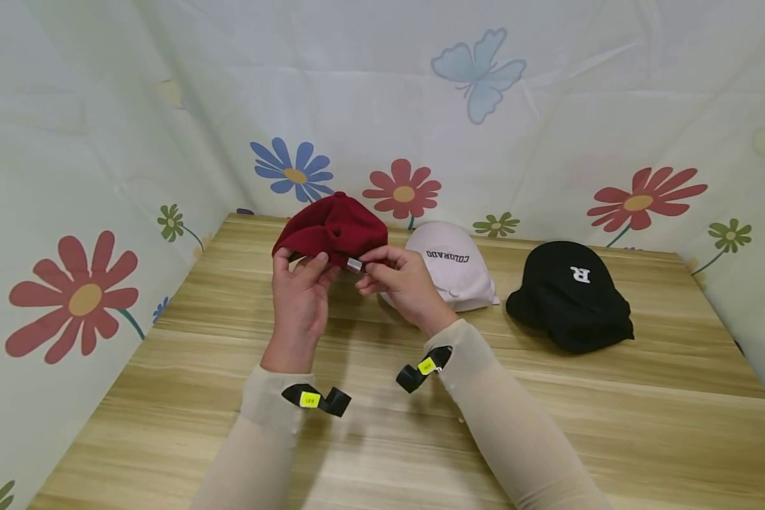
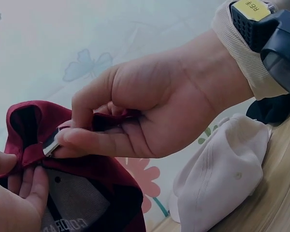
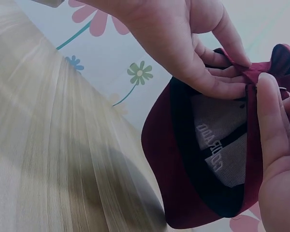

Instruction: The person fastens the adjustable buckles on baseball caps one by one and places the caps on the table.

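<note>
Both hands hold a dark red baseball cap point(image 1: 338, 225) above the back left of the table. The left hand point(image 1: 301, 294) pinches the cap's rear strap between thumb and fingers. At the strap's metal buckle point(image 1: 354, 265), the right hand point(image 1: 404, 283) pinches with thumb and forefinger. In the left wrist view, the right hand point(image 2: 159, 104) covers part of the buckle point(image 2: 52, 141). The right wrist view looks into the red cap point(image 3: 159, 145), with its dark sweatband and reversed stitched lettering. Part of the strap is hidden behind fingers.
A white cap point(image 1: 455, 265) marked COLORADO rests on the wooden table point(image 1: 382, 439), just beyond the right hand. Farther right lies a black cap point(image 1: 567, 297) with a white R. A flower-printed curtain point(image 1: 331, 92) stands behind and at the sides.
</note>
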`<action>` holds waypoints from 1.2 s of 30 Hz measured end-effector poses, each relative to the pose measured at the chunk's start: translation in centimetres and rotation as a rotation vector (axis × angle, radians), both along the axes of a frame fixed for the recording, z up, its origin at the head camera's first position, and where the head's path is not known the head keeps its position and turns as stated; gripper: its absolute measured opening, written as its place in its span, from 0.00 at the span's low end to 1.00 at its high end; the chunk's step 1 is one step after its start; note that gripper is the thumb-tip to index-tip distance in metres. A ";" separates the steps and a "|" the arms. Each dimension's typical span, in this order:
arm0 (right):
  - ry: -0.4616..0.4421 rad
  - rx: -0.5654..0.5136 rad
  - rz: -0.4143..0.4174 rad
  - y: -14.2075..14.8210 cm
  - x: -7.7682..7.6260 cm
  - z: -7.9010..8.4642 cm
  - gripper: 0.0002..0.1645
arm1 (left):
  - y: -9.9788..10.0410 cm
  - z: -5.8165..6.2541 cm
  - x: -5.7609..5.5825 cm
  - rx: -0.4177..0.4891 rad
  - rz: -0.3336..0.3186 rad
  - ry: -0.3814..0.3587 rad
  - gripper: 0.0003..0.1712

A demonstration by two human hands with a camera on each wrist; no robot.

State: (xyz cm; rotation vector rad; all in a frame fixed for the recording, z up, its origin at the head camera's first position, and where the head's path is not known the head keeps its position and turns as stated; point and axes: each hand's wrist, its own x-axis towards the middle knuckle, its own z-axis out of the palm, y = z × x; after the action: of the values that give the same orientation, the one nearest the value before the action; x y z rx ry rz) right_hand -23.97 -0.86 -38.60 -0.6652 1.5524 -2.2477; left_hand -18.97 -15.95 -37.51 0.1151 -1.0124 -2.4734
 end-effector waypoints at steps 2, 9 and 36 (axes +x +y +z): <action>-0.016 -0.021 0.011 0.0 0.0 -0.1 0.08 | 0.0 0.0 0.0 0.006 -0.004 0.004 0.20; -0.021 -0.014 -0.024 -0.2 0.0 -0.1 0.04 | 0.3 0.2 0.2 0.014 -0.031 -0.018 0.19; -0.137 -0.044 -0.181 -1.6 0.6 -1.1 0.09 | 0.5 0.6 0.2 0.151 -0.053 -0.079 0.21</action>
State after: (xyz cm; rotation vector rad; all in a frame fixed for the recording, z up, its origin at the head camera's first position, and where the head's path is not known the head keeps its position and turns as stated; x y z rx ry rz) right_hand -23.37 -2.42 -39.67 -0.3854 1.5557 -2.4082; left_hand -18.81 -15.45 -36.88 0.2388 -0.8693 -2.6109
